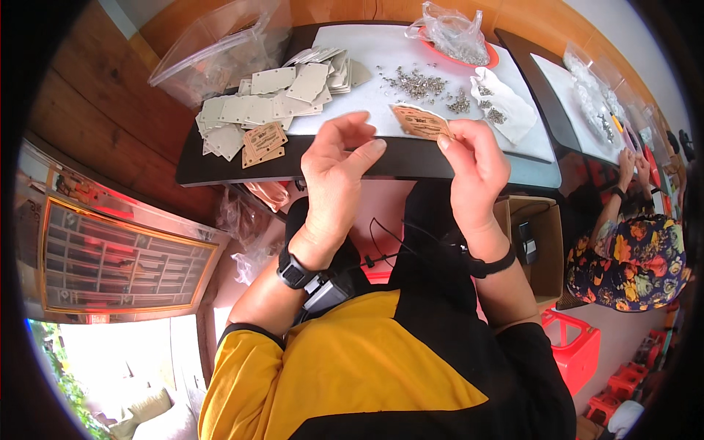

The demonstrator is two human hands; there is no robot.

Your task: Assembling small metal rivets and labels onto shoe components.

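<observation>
Above the table's front edge, my right hand pinches one end of a brown printed card between thumb and fingers. The card is tilted, its printed face showing. To its left, my left hand is raised with bent fingers and the thumb apart from them; I see nothing in it. Beyond it lies a spread pile of pale grey cards with small holes. A few brown printed cards rest at that pile's near edge. Small metal pieces are heaped loose on the white sheet beyond the held card.
A red tray holds a clear bag of small parts. More metal pieces lie on a crumpled white cloth. A clear plastic bin stands far left. A cardboard box and red stool are right; another person works there.
</observation>
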